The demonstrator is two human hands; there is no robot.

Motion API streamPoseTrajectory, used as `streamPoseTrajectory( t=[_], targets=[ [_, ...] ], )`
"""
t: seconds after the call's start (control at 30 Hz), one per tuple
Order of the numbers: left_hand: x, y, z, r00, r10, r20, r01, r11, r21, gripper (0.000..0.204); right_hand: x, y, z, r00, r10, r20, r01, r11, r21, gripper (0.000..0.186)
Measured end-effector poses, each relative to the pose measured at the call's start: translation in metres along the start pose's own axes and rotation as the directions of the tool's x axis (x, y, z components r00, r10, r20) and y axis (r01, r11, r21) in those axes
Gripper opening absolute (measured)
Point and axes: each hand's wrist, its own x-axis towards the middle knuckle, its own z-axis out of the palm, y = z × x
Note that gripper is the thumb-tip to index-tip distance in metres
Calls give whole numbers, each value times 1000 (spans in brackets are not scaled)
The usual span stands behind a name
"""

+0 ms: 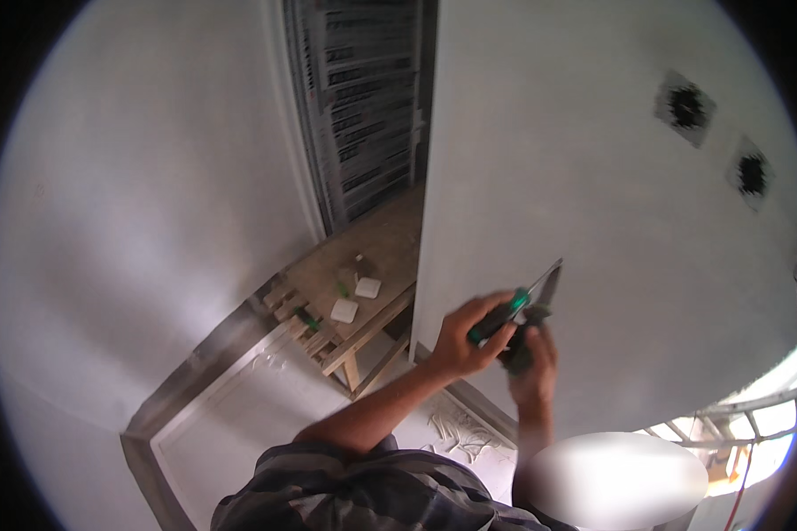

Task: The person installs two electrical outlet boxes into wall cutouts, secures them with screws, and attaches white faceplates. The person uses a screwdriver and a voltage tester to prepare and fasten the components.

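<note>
My left hand (465, 341) is closed round a screwdriver (498, 320) with a green and black handle, its thin shaft pointing up and to the right. Just beside it, my right hand (537, 365) grips a knife-like tool (547, 290) with a dark green handle and a greyish tapering blade. Shaft and blade lie close together, their tips near each other; I cannot tell whether they touch. Both tools are held in front of a pale wall (549, 159). Fingers cover much of the two handles.
A wooden bench (354, 252) stands ahead to the left, bearing two white square plates (344, 310) (367, 288) and a dark green tool (306, 319). Two square wall cut-outs (684, 108) (751, 173) show at upper right. Scraps (460, 438) litter the floor; a metal railing (744, 429) is at lower right.
</note>
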Motion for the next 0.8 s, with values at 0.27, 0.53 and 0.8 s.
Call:
streamPoseTrajectory(
  t=[0.27, 0.53, 0.8],
  targets=[
    [-145, -96, -117, 590, -794, -148, 745, 606, -281, 56, 27, 191, 16, 917, 396, -46, -293, 590, -752, 54],
    [-181, -231, -251, 60, -973, -223, 794, 182, -580, 63, 86, 392, 40, 751, 601, 274, 95, 313, -945, 101],
    [-144, -395, -391, 378, -799, -468, 913, 405, 44, 55, 154, 469, 52, 718, 677, 163, -106, 338, -935, 74]
  ],
)
